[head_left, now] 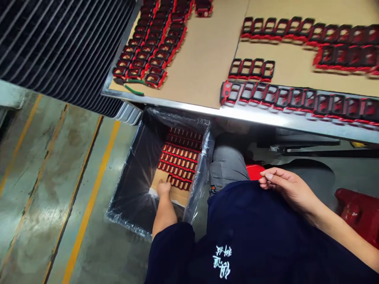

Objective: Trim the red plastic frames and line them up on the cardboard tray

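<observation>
My left hand (164,187) reaches down into a plastic-lined bin (137,157), beside the lowest row of red-and-black frames (179,182) on the cardboard inside. Its fingers are bent at the end of that row, and whether they hold a frame is too small to tell. Above my lap, my right hand (276,180) has its thumb and fingertips pressed together; anything between them is too small to make out. Several more rows of frames lie in the bin above the lowest one.
A metal-edged table (204,71) bears many red-and-black frames in rows, and green-handled pliers (134,90) near its left corner. Stacked black ribbed trays (65,51) stand at the upper left. A red object (357,215) is at the right.
</observation>
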The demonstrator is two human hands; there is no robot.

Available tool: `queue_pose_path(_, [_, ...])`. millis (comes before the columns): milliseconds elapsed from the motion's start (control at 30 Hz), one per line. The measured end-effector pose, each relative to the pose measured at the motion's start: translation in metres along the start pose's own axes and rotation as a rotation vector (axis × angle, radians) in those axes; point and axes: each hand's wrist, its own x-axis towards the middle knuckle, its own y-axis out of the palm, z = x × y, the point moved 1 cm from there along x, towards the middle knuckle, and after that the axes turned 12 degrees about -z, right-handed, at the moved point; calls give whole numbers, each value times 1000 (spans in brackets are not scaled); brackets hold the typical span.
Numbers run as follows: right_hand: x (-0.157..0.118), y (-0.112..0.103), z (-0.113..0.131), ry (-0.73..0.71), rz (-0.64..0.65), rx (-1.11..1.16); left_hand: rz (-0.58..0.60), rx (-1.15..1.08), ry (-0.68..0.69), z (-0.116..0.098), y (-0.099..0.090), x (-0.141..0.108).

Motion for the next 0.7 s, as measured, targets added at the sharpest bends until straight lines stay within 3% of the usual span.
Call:
queue_pose_path(100, [1,-5,4,-62,40,-26,-69,-75,20,-41,5,2])
queue_pose_path(200, [0,-4,9,-110,168,-74,-51,-286,79,-98,41,-10])
queue_pose_path(267, [-2,2,14,-86,342,-57,86,-549,75,-144,85,-36])
queue_pose_path(333, [-5,5,20,-43,479,40,362,-874,-12,-192,136,-74])
queue_pose_path(367, [-7,4,23,-46,483,109,533,-964,-75,-214,160,-94])
queue_pose_path(433, [-10,-7,31,-114,354,248,726,-1081,-141,-250,202,-127])
queue_pose_path(500, [-14,-26,36,-218,174,336,837,-1112,-132,-272,231,-147])
queue_pose_path(600, [-20,-58,39,-356,-6,370,924,-1042,-72,-283,259,-159])
queue_pose_path(700, [-27,-82,36,-535,-206,306,889,-911,-21,-279,272,-164])
